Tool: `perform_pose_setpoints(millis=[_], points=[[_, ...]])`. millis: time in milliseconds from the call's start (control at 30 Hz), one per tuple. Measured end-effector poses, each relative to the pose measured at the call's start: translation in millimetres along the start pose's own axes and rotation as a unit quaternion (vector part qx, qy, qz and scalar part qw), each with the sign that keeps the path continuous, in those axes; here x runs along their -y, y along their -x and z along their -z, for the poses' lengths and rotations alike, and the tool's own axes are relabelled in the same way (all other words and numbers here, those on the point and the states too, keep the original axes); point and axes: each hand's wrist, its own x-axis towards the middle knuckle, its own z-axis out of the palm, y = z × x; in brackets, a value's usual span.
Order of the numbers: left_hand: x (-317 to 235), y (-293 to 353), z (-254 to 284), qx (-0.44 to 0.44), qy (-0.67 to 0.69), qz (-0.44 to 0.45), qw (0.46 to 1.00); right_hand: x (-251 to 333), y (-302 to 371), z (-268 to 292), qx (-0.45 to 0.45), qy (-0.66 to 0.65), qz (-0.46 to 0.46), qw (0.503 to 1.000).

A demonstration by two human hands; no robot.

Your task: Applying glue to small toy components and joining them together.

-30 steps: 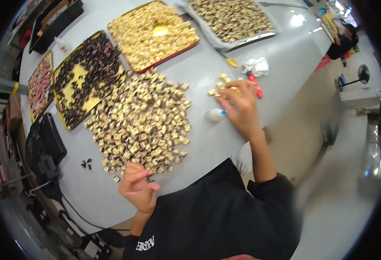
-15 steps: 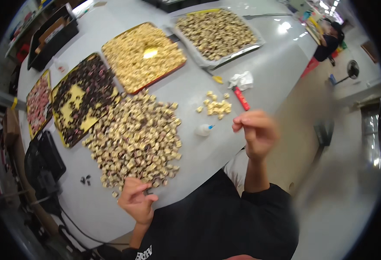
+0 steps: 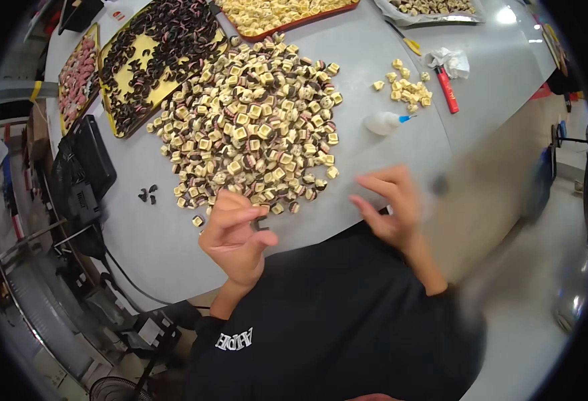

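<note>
My left hand (image 3: 235,235) is at the near edge of a big pile of small cube-shaped pieces (image 3: 257,127), cream, dark brown and pink. Between its thumb and forefinger is a small dark piece (image 3: 261,222), partly hidden by the fingers. To the right, above the table's near edge, my right hand (image 3: 395,210) has its thumb and fingers apart, slightly blurred, with nothing visible in it. Beyond it lies a white squeeze bottle (image 3: 381,123) with a blue tip. A small group of cream pieces (image 3: 411,92) sits farther back.
A red pen-like tool (image 3: 446,90) lies by a crumpled white tissue (image 3: 453,61). Trays of dark curved pieces (image 3: 143,70), pink pieces (image 3: 78,80) and cream pieces (image 3: 277,15) stand behind the pile. Several dark bits (image 3: 148,194) and a black device (image 3: 100,152) are at left.
The view has tilted downward, so the table things sit higher. My right hand has come nearer to my left, and its fingers have spread. The left keeps the dark piece.
</note>
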Motion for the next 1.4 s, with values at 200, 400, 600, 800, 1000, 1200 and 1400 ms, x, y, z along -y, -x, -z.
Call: perform_pose_setpoints(millis=[200,400,600,800,1000,1200,1400], points=[[-3,7,7,0.029,-0.014,-0.029,0.999,-3,-10,-25,0.124,-0.051,0.012,0.991],[-5,10,9,0.03,-0.012,-0.033,0.999,1,-17,-21,0.125,-0.039,0.028,0.991],[-9,10,12,0.054,-0.016,-0.014,0.998,19,-20,-20,0.056,-0.195,-0.016,0.979],[-11,9,10,0.064,-0.066,-0.062,0.994,50,-20,-31,0.114,-0.479,-0.212,0.844],[-13,8,11,0.05,-0.12,-0.1,0.986,60,-27,-37,0.227,-0.555,-0.353,0.718],[-17,5,10,0.054,-0.156,-0.128,0.978,57,-41,-34,0.27,-0.559,-0.365,0.694],[-21,0,10,0.089,-0.206,-0.19,0.956,53,-54,-34,0.328,-0.58,-0.405,0.626]])
